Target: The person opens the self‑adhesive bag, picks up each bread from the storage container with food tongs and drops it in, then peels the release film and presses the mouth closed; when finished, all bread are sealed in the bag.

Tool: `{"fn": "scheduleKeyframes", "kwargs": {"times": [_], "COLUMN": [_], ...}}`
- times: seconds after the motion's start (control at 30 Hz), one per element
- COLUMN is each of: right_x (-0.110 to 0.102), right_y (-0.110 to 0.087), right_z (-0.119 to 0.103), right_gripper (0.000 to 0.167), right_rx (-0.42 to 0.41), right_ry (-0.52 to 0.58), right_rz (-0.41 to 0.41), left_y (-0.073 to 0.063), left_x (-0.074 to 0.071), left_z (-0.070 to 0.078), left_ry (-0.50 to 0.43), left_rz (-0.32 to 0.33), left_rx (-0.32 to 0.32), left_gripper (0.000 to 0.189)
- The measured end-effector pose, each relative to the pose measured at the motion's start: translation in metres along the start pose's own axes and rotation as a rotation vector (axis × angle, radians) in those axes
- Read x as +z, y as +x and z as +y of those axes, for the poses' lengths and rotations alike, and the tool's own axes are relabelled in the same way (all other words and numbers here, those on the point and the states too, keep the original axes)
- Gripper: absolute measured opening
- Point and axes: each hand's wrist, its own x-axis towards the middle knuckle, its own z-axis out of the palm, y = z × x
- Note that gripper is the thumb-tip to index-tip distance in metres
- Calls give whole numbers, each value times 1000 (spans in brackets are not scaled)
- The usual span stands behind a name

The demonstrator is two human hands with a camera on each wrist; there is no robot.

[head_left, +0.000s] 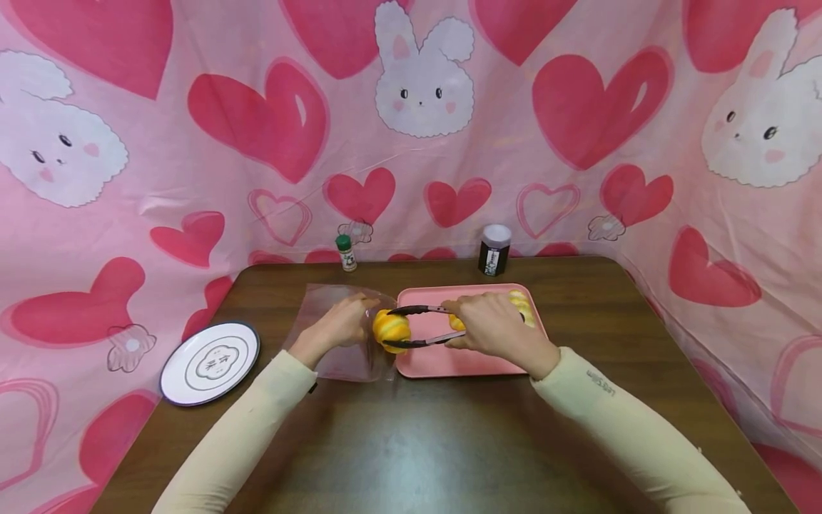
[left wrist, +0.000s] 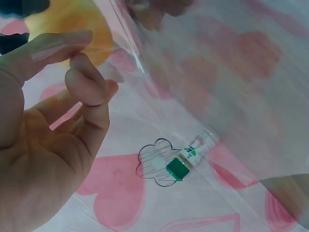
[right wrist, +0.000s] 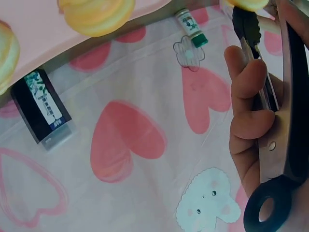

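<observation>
My left hand [head_left: 340,325] pinches the edge of a clear plastic bag [head_left: 347,360], which lies at the left of the pink tray [head_left: 424,365]; the left wrist view shows thumb and fingertip together on the film. With my right hand [head_left: 491,325] I grip metal tongs [right wrist: 273,145] with black tips. Between those tips sits a yellow swirled bread roll [head_left: 390,330], at the bag's mouth over the tray's left edge. Whether the roll is inside the bag I cannot tell. Other rolls [right wrist: 99,17] lie on the tray, partly hidden by my right hand in the head view.
A white plate [head_left: 180,375] with a dark rim is at the table's left edge. Along the back stand a small green-capped shaker bottle [head_left: 347,255] and a dark jar [head_left: 493,258] with a pale lid. Pink heart-patterned cloth [head_left: 420,164] hangs around the brown table [head_left: 411,442].
</observation>
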Motion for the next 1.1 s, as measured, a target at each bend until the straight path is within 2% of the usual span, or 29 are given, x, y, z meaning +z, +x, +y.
{"fn": "scheduleKeyframes", "kwargs": {"times": [0.17, 0.3, 0.43, 0.57, 0.77, 0.9, 1.0, 1.1], "right_x": [1, 3, 5, 7, 12, 15, 17, 19], "right_y": [2, 3, 4, 4, 3, 0, -4, -8], "right_z": [-2, -4, -5, -5, -5, -5, -4, -3], "right_gripper": [57, 55, 54, 57, 60, 66, 68, 63], "right_rx": [42, 8, -12, -15, -1, 34, 64, 89], "right_ry": [23, -11, -33, -6, 6, 34, 60, 88], "right_rz": [-22, -12, 7, 5, -6, -19, -30, -50], "left_y": [-1, -1, 0, 1, -1, -1, -1, -2], "left_x": [-1, -1, -1, 0, 1, 2, 2, 2], "left_z": [1, 1, 2, 2, 1, 0, 0, 1], "left_ry": [-2, -8, -8, -32, -60, -49, -38, -41], "left_rz": [-7, 17, 24, 16, 15, 30, 23, 8], "left_rx": [9, 29, 97, 155, 102, 106, 78, 22], "left_gripper": [68, 64, 62, 54, 53, 58, 61, 62]}}
